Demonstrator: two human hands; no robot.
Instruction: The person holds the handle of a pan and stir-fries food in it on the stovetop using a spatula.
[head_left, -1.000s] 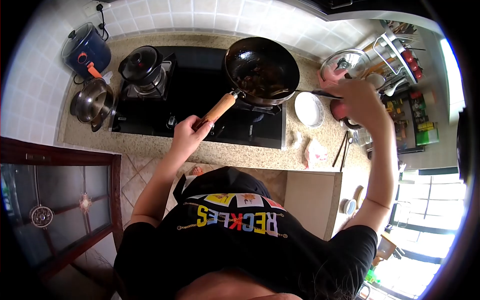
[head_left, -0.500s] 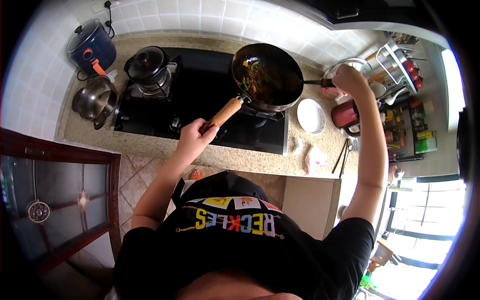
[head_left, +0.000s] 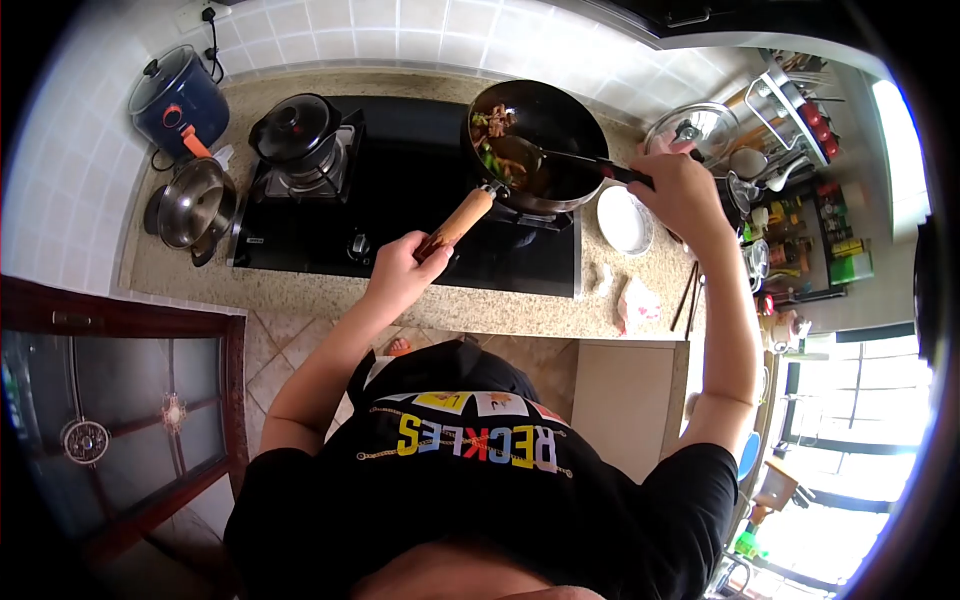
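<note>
My left hand (head_left: pixel 410 262) is wrapped round the wooden handle of a dark wok (head_left: pixel 572 112), which sits over the right side of the black stove. Food with brown, green and orange bits (head_left: pixel 495 132) lies against the wok's left wall. From the right, my right hand (head_left: pixel 678 185) grips the dark handle of a spatula (head_left: pixel 590 160). The spatula's far end is down in the wok among the food, and its blade is partly hidden there. A white bowl (head_left: pixel 625 222) stands on the counter just below my right hand.
A lidded black pot (head_left: pixel 297 128) occupies the left burner. Further left are a steel pot (head_left: pixel 192 205) and a dark blue cooker (head_left: pixel 178 100). Right of the stove lie a glass lid (head_left: pixel 705 128), a crumpled plastic bag (head_left: pixel 638 303) and chopsticks (head_left: pixel 684 297). Utensils hang at the right wall.
My right hand has moved down and slightly left with the spatula, whose handle now slants across the wok. The food has shifted and spread along the left side. My left hand keeps its grip.
</note>
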